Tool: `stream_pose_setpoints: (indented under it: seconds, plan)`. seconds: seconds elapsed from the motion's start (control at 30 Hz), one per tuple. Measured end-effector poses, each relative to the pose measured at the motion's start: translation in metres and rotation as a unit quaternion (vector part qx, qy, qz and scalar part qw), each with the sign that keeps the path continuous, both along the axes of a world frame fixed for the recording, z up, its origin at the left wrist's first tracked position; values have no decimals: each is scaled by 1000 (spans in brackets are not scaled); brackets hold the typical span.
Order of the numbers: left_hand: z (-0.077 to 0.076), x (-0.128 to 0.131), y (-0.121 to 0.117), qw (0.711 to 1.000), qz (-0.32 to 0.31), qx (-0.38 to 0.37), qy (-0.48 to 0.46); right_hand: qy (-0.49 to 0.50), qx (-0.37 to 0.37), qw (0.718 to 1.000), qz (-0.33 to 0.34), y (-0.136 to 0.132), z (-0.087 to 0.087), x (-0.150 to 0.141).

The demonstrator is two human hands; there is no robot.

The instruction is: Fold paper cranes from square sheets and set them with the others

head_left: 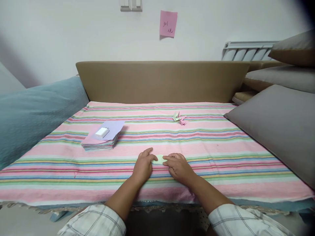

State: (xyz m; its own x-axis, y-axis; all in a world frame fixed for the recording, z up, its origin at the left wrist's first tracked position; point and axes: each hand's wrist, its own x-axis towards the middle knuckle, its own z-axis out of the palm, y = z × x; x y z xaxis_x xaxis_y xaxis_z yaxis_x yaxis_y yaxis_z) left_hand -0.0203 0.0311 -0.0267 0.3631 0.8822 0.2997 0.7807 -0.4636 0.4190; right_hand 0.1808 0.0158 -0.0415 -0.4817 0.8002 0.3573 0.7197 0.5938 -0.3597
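A small pale green folded paper (pixel 159 159) lies on the striped cloth (pixel 221 154) in front of me. My left hand (pixel 143 165) presses its left end with curled fingers. My right hand (pixel 178 166) pinches its right end, fingertips pressed together on the paper. Both hands rest on the cloth and cover part of the paper. Farther back lie two small folded paper figures (pixel 179 118), one pale green and one pink, out of reach of either hand.
A stack of coloured paper sheets (pixel 102 139) with a small white block (pixel 101 132) on top sits back left. A teal blanket (pixel 29 118) bounds the left, grey cushions (pixel 278 124) the right, a tan backrest (pixel 162 80) the rear. A pink note (pixel 168 23) hangs on the wall.
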Motion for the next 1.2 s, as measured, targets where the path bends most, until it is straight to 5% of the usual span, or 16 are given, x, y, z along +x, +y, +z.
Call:
stream_pose_setpoints:
  seconds: [0.17,0.67,1.2]
  plan:
    - [-1,1,-15,994,-40,56,81,1,2,1000,2,0,0,-1]
    - [10,6,-28,978,0,133,162,57,46,997,20,6,1,10]
    - [11,13,-30,977,8,162,136,92,0,996,2,-4,17,4]
